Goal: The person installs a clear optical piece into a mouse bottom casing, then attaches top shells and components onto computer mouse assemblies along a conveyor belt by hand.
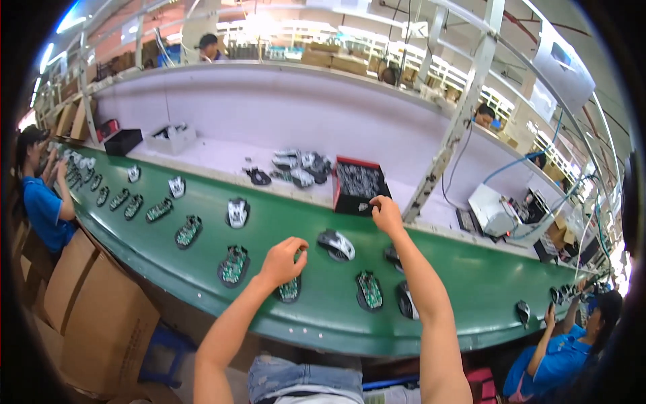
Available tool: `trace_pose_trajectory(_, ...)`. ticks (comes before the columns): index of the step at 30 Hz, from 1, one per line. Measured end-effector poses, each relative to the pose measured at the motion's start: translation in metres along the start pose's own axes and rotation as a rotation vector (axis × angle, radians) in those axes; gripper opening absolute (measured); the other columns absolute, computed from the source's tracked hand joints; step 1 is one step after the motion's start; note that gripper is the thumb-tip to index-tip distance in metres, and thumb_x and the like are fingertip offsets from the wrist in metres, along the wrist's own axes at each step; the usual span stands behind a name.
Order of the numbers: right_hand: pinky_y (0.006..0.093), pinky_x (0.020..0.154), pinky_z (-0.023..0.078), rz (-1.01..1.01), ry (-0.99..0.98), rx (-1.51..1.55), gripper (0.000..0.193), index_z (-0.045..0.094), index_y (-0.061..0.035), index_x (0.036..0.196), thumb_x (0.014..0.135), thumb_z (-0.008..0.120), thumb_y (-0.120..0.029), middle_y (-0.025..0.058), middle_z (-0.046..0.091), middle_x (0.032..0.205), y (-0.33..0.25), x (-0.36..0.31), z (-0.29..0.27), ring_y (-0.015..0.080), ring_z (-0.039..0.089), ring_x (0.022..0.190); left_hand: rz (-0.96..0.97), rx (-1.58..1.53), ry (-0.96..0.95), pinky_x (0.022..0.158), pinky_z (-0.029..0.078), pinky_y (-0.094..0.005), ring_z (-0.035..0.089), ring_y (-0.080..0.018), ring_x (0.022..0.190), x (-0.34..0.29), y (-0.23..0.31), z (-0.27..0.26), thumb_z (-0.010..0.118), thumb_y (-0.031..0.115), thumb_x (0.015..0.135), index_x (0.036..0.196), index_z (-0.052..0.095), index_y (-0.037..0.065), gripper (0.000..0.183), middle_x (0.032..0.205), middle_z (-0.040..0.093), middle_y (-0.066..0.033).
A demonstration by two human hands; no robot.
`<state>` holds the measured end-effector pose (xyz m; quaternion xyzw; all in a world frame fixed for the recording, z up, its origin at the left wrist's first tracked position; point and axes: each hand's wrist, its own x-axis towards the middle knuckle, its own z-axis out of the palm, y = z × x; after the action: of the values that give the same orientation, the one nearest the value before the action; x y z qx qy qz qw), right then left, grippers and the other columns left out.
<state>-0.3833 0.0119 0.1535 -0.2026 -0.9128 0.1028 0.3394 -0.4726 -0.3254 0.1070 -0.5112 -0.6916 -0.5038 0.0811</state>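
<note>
My left hand [285, 261], its fingers curled, hangs over a computer mouse base with a green circuit board [290, 290] and partly covers it. Whatever its fingertips hold, if anything, is too small to make out. My right hand [385, 214] reaches forward to the near right corner of a black box with a red rim [346, 202], which is full of small dark parts. Its fingers are closed together at that corner; I cannot make out anything in them. Between the hands lies a white-and-black mouse shell [336, 245]. Nearer me, another mouse base [369, 291] shows its board.
Mouse bases [188, 231] and shells [237, 213] line the green belt [303, 222]. On the shelf behind sits a pile of shells [296, 167]. A white post [447, 135] rises right of the box. Co-workers in blue sit at left [44, 202] and right [555, 357].
</note>
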Motion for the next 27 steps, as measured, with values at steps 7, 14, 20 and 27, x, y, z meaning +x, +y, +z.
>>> trace_pose_trajectory(7, 0.0433, 0.094, 0.053, 0.194, -0.281, 0.003, 0.033, 0.076, -0.0129, 0.107, 0.080, 0.068, -0.030, 0.0182, 0.072, 0.106, 0.046, 0.114, 0.074, 0.0356, 0.068, 0.103, -0.018, 0.187, 0.181, 0.077, 0.054, -0.0418, 0.066, -0.0325, 0.088, 0.023, -0.067, -0.004, 0.064, 0.008, 0.084, 0.099, 0.064, 0.004, 0.015, 0.093, 0.067, -0.0132)
trace_pose_trajectory(14, 0.0390, 0.084, 0.055, 0.141, -0.654, -0.156, 0.060, 0.080, -0.0099, 0.090, 0.073, 0.073, -0.067, 0.0137, 0.075, 0.084, 0.041, 0.145, 0.113, 0.0283, 0.072, 0.086, -0.044, 0.316, 0.214, 0.076, 0.053, -0.0410, 0.065, -0.0319, 0.085, 0.018, -0.067, -0.025, 0.063, 0.006, 0.083, 0.098, 0.064, 0.005, 0.015, 0.090, 0.066, -0.0117)
trace_pose_trajectory(20, 0.0403, 0.082, 0.057, 0.179, -0.277, 0.019, 0.018, 0.078, -0.0115, 0.083, 0.073, 0.078, -0.026, 0.0146, 0.074, 0.087, 0.061, 0.132, 0.096, 0.0312, 0.072, 0.086, 0.032, 0.286, 0.164, 0.075, 0.053, -0.0423, 0.064, -0.0327, 0.085, 0.028, -0.064, -0.016, 0.063, 0.005, 0.083, 0.100, 0.064, 0.004, 0.017, 0.090, 0.066, -0.0125)
trace_pose_trajectory(27, 0.0337, 0.079, 0.055, 0.378, -0.031, 0.335, 0.023, 0.080, -0.0097, 0.093, 0.070, 0.076, -0.011, 0.0128, 0.076, 0.086, 0.055, 0.115, 0.063, 0.0227, 0.072, 0.082, 0.031, 0.190, 0.120, 0.074, 0.052, -0.0424, 0.064, -0.0331, 0.084, 0.027, -0.058, -0.009, 0.063, 0.002, 0.083, 0.100, 0.064, 0.003, 0.017, 0.090, 0.065, -0.0141)
